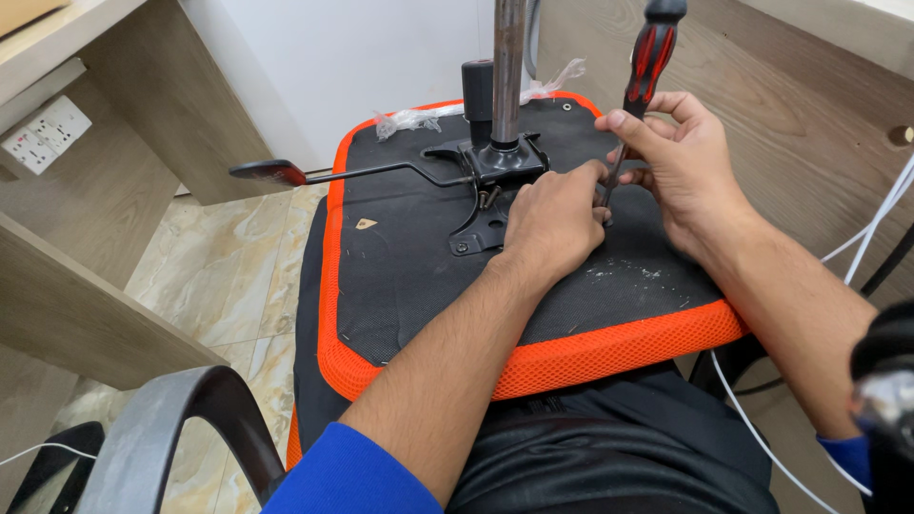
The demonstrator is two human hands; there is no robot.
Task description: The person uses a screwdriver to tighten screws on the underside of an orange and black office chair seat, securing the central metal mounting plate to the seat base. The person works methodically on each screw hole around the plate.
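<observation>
- You sit over a marbled tile floor [224, 276] with wood-grain desk panels [105, 171] on both sides and a white wall socket [46, 133] up at the left; an upturned chair seat [409, 276] lies across your lap, its black underside facing you inside an orange mesh rim.
- Your right hand [681, 157] has its fingers curled shut round the shaft of a screwdriver [647, 57], thumb and forefinger pinching just under the red-and-black handle, which stands nearly upright above the hand.
- Your left hand [552, 224] rests knuckles-up on the black underside, fingers bent down and closed about the lower end of the shaft; the tip itself is hidden between your two hands, so I cannot tell what it touches.
- Just beside your left hand sits the black metal mechanism plate [490, 176], bolted to the seat, with a few loose screws [488, 198] lying on it.
- A metal gas-lift column [507, 67] rises from that plate, and a thin lever with a red-black paddle [271, 171] sticks out to the left past the seat edge.
- Crumpled clear plastic [409, 119] clings at the far rim.
- White cables [881, 214] hang at the right, and a curved grey armrest [181, 419] sits near your left elbow.
</observation>
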